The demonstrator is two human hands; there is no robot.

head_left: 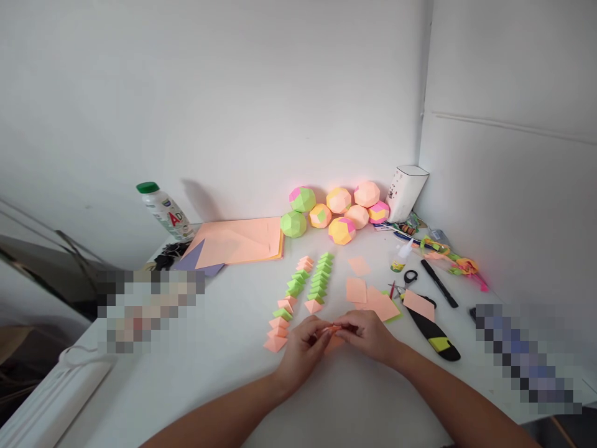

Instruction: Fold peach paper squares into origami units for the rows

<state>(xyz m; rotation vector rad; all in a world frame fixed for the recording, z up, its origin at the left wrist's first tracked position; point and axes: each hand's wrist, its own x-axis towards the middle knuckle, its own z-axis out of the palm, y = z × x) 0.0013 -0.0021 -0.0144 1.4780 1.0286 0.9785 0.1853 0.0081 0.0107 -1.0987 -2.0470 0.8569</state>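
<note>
Between my left hand (302, 348) and my right hand (366, 333) is a small piece of orange paper (334, 328), pinched by the fingertips of both. My fingers cover most of it, so its folded shape is hard to make out. Just left of my hands runs a row of folded peach and green paper units (280, 323). A second, mostly green row (321, 274) lies beside it. Beyond my right hand are a peach paper square (356, 290) and larger peach sheets (380, 303) with a green one underneath.
Several many-sided paper balls (342, 230) sit by the wall. Large peach sheets (233, 239) and a white bottle (163, 211) stand left. Scissors (410, 277), a glue bottle (401, 256), a black pen (439, 284) and a black-and-yellow cutter-like tool (431, 333) lie right.
</note>
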